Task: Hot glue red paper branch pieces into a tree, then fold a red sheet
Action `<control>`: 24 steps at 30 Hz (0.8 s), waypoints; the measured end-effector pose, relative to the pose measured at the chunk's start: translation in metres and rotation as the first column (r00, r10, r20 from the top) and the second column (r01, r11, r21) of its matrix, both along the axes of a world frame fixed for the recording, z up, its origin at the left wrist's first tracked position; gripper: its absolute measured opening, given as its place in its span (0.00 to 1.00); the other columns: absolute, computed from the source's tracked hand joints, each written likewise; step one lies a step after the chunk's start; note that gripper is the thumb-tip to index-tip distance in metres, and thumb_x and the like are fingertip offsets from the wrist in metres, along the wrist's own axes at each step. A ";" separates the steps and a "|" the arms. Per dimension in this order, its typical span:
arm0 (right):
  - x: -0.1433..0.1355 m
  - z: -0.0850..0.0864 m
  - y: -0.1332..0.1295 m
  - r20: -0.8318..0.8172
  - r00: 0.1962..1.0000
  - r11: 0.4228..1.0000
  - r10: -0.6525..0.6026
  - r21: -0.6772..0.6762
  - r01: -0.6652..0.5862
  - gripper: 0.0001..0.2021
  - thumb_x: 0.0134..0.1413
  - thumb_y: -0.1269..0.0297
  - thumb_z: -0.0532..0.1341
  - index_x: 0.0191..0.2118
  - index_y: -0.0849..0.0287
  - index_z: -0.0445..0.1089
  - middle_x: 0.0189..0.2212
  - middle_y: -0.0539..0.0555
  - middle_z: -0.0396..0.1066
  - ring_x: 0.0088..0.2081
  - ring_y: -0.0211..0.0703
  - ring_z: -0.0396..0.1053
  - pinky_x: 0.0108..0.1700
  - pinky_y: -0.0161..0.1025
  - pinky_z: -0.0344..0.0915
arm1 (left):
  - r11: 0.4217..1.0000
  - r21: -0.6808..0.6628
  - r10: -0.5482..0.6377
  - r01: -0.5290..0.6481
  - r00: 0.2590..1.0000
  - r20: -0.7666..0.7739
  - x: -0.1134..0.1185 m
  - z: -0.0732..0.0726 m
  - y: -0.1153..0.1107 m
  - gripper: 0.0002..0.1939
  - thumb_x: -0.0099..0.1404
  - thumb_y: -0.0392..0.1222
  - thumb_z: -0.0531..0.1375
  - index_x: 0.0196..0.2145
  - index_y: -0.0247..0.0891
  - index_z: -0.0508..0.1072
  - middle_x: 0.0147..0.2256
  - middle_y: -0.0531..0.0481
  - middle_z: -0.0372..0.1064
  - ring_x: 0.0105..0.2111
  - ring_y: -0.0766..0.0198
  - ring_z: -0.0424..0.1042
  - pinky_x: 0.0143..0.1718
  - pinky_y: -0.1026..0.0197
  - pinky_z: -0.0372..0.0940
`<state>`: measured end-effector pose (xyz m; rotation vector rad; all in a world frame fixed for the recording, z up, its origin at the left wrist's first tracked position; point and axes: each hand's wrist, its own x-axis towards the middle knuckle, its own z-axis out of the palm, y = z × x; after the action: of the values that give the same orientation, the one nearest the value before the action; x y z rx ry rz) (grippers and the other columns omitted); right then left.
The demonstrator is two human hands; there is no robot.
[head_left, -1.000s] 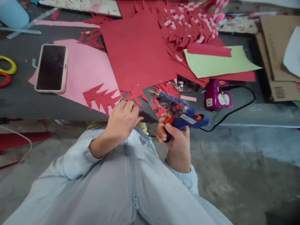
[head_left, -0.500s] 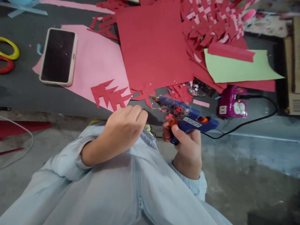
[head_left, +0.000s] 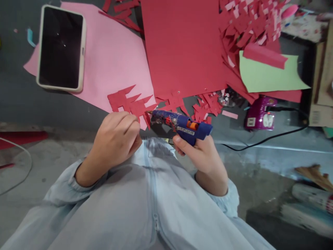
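My right hand (head_left: pixel 205 154) is wrapped round the grip of a blue hot glue gun (head_left: pixel 179 122), whose nozzle points left and is strung with glue threads. Just left of the nozzle, my left hand (head_left: pixel 117 139) is closed with its knuckles up. Its fingertips are turned away, so whatever they hold is hidden. Spiky red paper cut-outs (head_left: pixel 127 102) lie beyond it on a pink paper sheet (head_left: pixel 109 55), with the nozzle over or against their right end. Another red cut-out (head_left: pixel 173 101) lies behind the gun, at the lower edge of a large red paper sheet (head_left: pixel 184 45).
A phone (head_left: pixel 61 48) rests on the pink sheet. At right are red scraps (head_left: pixel 208 104), a green sheet (head_left: pixel 270 78), a purple power adapter (head_left: pixel 260 114) with a black cord, and cardboard (head_left: pixel 321 80). Woven red-and-pink paper (head_left: pixel 249 24) is heaped at the back.
The glue gun has moved left with my right hand, its nozzle now by the spiky cut-outs. My left hand has moved left and stays closed. The view has shifted, dropping the scissors.
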<state>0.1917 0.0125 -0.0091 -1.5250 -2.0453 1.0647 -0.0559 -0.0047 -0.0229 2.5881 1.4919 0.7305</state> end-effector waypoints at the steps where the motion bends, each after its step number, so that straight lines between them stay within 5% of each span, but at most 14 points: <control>1: -0.001 0.001 0.001 0.016 1.000 1.000 0.002 -0.022 -0.002 0.16 0.61 0.50 0.59 0.29 0.57 0.67 0.19 0.47 0.65 0.23 0.38 0.65 0.27 0.37 0.63 | 1.000 -0.001 -0.015 0.015 1.000 0.019 -0.001 -0.002 0.001 0.05 0.63 0.32 0.53 0.35 0.37 0.69 0.38 0.43 0.76 0.39 0.53 0.73 0.40 0.51 0.67; 11: -0.011 0.021 0.008 0.124 0.992 0.994 0.032 -0.104 -0.020 0.19 0.59 0.51 0.59 0.23 0.55 0.60 0.14 0.46 0.60 0.17 0.36 0.59 0.20 0.35 0.56 | 0.999 -0.003 -0.044 0.044 0.996 0.079 -0.004 -0.017 -0.001 0.05 0.66 0.33 0.53 0.36 0.40 0.67 0.41 0.46 0.76 0.44 0.57 0.74 0.46 0.52 0.67; 24: -0.014 0.026 0.009 0.176 0.984 0.997 -0.001 -0.075 0.014 0.21 0.58 0.51 0.60 0.20 0.56 0.60 0.13 0.46 0.59 0.17 0.35 0.59 0.20 0.36 0.57 | 1.000 -0.014 -0.018 0.019 0.998 0.066 -0.004 -0.018 -0.003 0.07 0.66 0.32 0.52 0.38 0.42 0.67 0.43 0.47 0.76 0.45 0.57 0.74 0.48 0.52 0.66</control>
<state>0.1778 0.0213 0.0170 -1.7195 -2.1348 1.0490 -0.0596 -0.0076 -0.0408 2.5374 1.4479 0.7912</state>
